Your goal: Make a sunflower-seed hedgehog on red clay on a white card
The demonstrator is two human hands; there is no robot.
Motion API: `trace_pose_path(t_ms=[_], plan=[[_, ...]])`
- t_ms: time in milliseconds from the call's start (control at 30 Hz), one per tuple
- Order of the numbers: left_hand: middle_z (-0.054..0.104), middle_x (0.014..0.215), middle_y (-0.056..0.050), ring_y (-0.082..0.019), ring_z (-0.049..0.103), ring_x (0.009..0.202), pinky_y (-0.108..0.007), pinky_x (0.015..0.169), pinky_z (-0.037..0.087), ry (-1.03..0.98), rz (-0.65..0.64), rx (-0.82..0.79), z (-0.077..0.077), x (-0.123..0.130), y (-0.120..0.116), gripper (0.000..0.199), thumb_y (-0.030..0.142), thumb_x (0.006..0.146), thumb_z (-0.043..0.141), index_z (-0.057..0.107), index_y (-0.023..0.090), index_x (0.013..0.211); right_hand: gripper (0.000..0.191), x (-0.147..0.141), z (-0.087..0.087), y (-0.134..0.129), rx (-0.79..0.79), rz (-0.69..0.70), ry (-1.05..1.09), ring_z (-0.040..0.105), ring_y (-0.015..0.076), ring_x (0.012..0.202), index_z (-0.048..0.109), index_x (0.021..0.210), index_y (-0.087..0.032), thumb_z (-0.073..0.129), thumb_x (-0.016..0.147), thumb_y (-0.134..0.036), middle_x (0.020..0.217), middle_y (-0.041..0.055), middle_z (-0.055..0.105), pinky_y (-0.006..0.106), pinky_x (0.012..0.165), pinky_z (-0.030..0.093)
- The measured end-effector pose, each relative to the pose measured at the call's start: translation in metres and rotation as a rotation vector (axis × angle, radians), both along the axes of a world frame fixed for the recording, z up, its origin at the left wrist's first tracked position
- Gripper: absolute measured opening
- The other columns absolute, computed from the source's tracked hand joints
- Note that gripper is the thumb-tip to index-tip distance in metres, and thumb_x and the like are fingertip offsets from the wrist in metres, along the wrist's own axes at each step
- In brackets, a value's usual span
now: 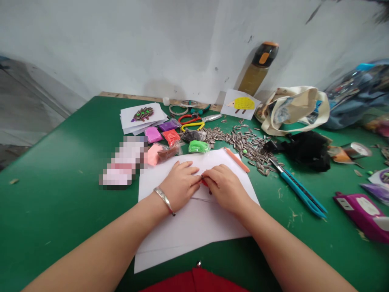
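Note:
My left hand [182, 182] lies on the white paper [170, 235] with its fingers stretched out and somewhat apart; a silver bracelet is on the wrist. Its fingertips meet those of my right hand [226, 186] at the middle of the sheet. The right fingers are pinched together over a small red clay piece [204, 183] on the paper. A tiny dark bit shows at the fingertips, too small to name. Most of the red piece is hidden by the hand. An orange stick [237, 159] rests on the paper's top right corner.
Behind the paper lie bagged clay, including a green packet [198, 147], scissors [212, 118] and scattered sunflower seeds [247, 142]. A blue utility knife [299, 188] is on the right. Cards with a seed hedgehog [144, 114] and a yellow drawing [244, 104] stand farther back, near a bottle [258, 69].

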State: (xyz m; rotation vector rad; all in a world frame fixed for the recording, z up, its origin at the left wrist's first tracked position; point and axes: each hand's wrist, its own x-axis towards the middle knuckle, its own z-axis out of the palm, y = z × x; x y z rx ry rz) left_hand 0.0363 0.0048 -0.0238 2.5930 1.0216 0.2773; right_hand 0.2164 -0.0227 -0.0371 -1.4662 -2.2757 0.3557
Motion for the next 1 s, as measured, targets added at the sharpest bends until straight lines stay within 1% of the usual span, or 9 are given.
trace_pose_path(t_ms=[300, 433, 500, 600, 800, 1000], plan=[[0.063, 0.106, -0.008, -0.027, 0.047, 0.110, -0.046, 0.094, 0.036, 0.022, 0.003, 0.002, 0.001, 0.000, -0.001, 0.022, 0.023, 0.091, 0.046, 0.068, 0.019, 0.096, 0.021, 0.001, 0.002, -0.001, -0.009, 0.009, 0.004, 0.051, 0.0188, 0.078, 0.066, 0.085, -0.017, 0.046, 0.090, -0.015, 0.075, 0.0057, 0.061, 0.029, 0.072, 0.039], [0.063, 0.106, -0.007, -0.027, 0.047, 0.112, -0.047, 0.094, 0.036, 0.007, 0.009, -0.001, 0.001, -0.001, -0.002, 0.022, 0.024, 0.091, 0.047, 0.068, 0.021, 0.097, 0.018, 0.006, 0.008, -0.002, 0.025, -0.050, 0.040, 0.053, 0.0193, 0.079, 0.066, 0.091, -0.018, 0.048, 0.090, -0.019, 0.079, 0.0062, 0.061, 0.030, 0.071, 0.039], [0.063, 0.107, -0.007, -0.027, 0.046, 0.113, -0.047, 0.094, 0.036, -0.001, 0.010, -0.005, 0.001, -0.002, -0.002, 0.022, 0.024, 0.091, 0.047, 0.067, 0.021, 0.098, 0.019, 0.009, 0.010, -0.002, 0.028, -0.075, 0.053, 0.053, 0.0187, 0.078, 0.066, 0.086, -0.018, 0.048, 0.089, -0.018, 0.078, 0.0060, 0.060, 0.030, 0.071, 0.039], [0.064, 0.105, -0.008, -0.028, 0.047, 0.112, -0.048, 0.095, 0.036, -0.006, 0.007, -0.002, 0.002, -0.002, -0.002, 0.023, 0.024, 0.091, 0.046, 0.067, 0.019, 0.099, 0.022, 0.011, 0.008, -0.002, 0.025, -0.084, 0.052, 0.052, 0.0180, 0.076, 0.066, 0.078, -0.018, 0.047, 0.089, -0.016, 0.075, 0.0055, 0.059, 0.030, 0.070, 0.038], [0.063, 0.105, -0.008, -0.028, 0.047, 0.113, -0.048, 0.096, 0.036, -0.019, 0.004, 0.017, 0.003, -0.001, -0.004, 0.024, 0.023, 0.091, 0.046, 0.067, 0.020, 0.100, 0.022, 0.011, 0.002, 0.002, 0.010, -0.093, 0.061, 0.052, 0.0180, 0.077, 0.066, 0.078, -0.019, 0.047, 0.088, -0.016, 0.076, 0.0053, 0.060, 0.029, 0.071, 0.038], [0.063, 0.100, -0.007, -0.027, 0.047, 0.112, -0.046, 0.092, 0.038, 0.011, 0.007, 0.012, 0.003, 0.000, -0.006, 0.022, 0.023, 0.091, 0.046, 0.068, 0.021, 0.097, 0.024, 0.010, -0.001, 0.005, -0.018, -0.083, 0.044, 0.052, 0.0173, 0.076, 0.065, 0.076, -0.018, 0.046, 0.090, -0.016, 0.075, 0.0048, 0.059, 0.029, 0.070, 0.038]])
